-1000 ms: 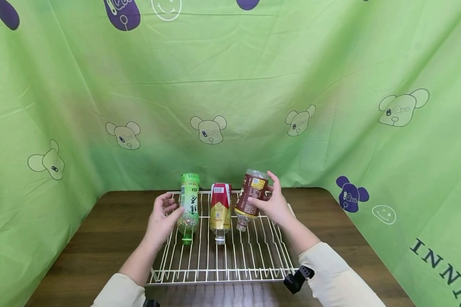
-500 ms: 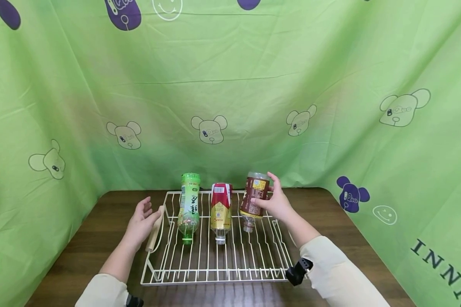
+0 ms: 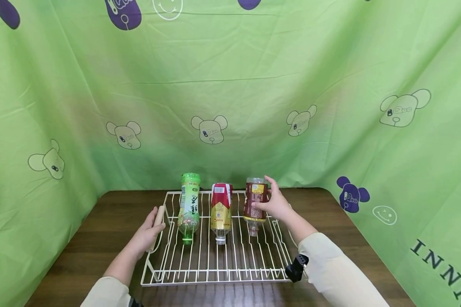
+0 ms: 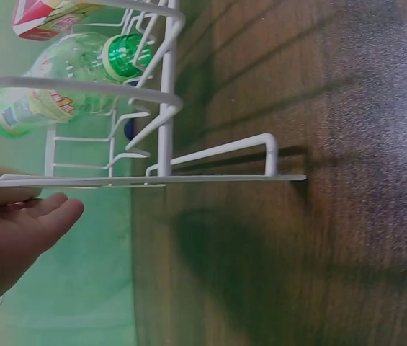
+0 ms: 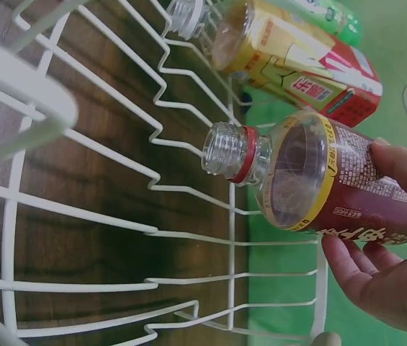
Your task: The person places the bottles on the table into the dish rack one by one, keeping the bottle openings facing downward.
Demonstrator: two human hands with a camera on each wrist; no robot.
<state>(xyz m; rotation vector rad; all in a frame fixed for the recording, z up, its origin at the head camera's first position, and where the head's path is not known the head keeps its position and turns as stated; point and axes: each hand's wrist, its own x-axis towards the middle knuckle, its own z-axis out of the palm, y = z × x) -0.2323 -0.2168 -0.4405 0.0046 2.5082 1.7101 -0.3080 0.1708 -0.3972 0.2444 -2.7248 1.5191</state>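
In the head view, three upturned plastic bottles lean in the white wire rack point(image 3: 217, 270): a green-labelled bottle point(image 3: 190, 204), a red-and-yellow bottle point(image 3: 220, 209) and a brown-labelled bottle point(image 3: 254, 204). My right hand point(image 3: 278, 204) grips the brown-labelled bottle, thumb on its near side. The right wrist view shows its capless neck point(image 5: 228, 153) pointing down among the wires. At the rack's left side, my left hand point(image 3: 144, 234) holds the wooden handle point(image 3: 159, 216). From the left wrist, fingers point(image 4: 63, 216) lie under the handle, with the thumb above it.
The rack stands on a dark wooden table point(image 3: 100, 230). Close behind and at both sides hangs a green printed cloth point(image 3: 253, 102). Upright wires point(image 5: 109, 223) divide the rack around the bottle necks.
My left hand has left the green bottle's side, moved left and taken the rack's handle. My right hand has lowered the brown-labelled bottle and turned it more upright.
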